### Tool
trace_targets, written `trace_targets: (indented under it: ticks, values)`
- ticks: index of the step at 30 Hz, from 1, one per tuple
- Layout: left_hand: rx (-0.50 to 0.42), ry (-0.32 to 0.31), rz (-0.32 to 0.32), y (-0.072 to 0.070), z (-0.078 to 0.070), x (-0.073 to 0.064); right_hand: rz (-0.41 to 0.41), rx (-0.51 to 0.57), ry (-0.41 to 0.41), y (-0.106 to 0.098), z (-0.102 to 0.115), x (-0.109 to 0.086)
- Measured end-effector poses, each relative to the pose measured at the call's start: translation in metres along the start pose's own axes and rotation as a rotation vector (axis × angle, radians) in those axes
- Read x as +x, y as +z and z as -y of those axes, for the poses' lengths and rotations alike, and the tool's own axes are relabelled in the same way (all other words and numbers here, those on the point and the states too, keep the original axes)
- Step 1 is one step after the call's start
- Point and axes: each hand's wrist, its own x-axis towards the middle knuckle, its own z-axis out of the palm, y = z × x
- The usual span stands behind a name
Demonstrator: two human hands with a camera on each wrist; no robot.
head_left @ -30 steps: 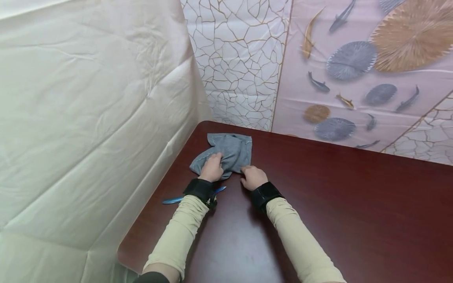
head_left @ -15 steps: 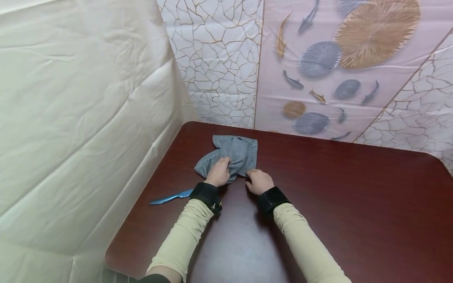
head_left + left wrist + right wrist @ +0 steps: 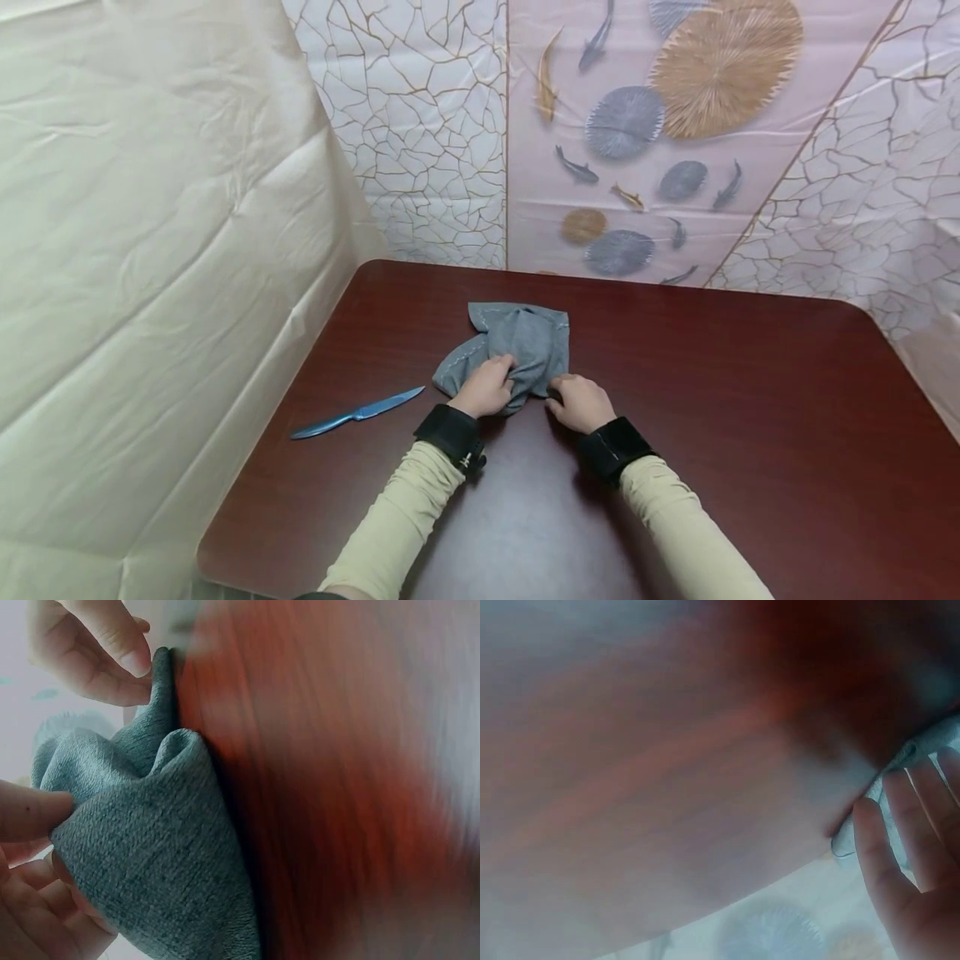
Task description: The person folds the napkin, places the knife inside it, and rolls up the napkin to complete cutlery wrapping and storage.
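A grey-blue cloth (image 3: 528, 342) with pale stitching near its edges lies crumpled on the table. My left hand (image 3: 484, 386) pinches a raised fold at its near left part; in the left wrist view, the thumb (image 3: 34, 814) presses the cloth (image 3: 157, 862) from above, fingers underneath. At the cloth's near right corner, my right hand (image 3: 582, 403) holds the edge; the left wrist view shows that hand's thumb and fingertips against an upturned edge. In the right wrist view, its fingers (image 3: 907, 817) lie along the cloth, the thumb out of sight.
A blue knife (image 3: 358, 414) lies on the dark red-brown table (image 3: 712, 433) left of the left hand, tip toward the cloth. Pale fabric (image 3: 165, 275) hangs along the table's left edge. A patterned backdrop (image 3: 427, 142) stands behind the far edge.
Both hands have drawn the cloth rightward and nearer, away from the knife, which now shows fully from behind the left wrist. The head view has turned to the right.
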Motion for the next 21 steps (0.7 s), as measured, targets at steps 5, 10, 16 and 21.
trace_targets:
  ticks: [5,10,16,21]
  values:
    - [-0.022,0.067,0.030,0.008,-0.014,-0.005,-0.033,0.003,0.018,-0.008,-0.010,-0.016]
    - [-0.018,0.128,0.021,0.015,-0.028,-0.010,-0.045,0.008,0.020,-0.015,-0.016,-0.031]
    - [-0.012,0.169,0.055,0.024,-0.044,-0.016,-0.023,0.015,0.059,-0.020,-0.023,-0.049]
    - [-0.053,0.236,0.140,0.025,-0.051,-0.019,-0.061,0.058,0.157,-0.031,-0.033,-0.051]
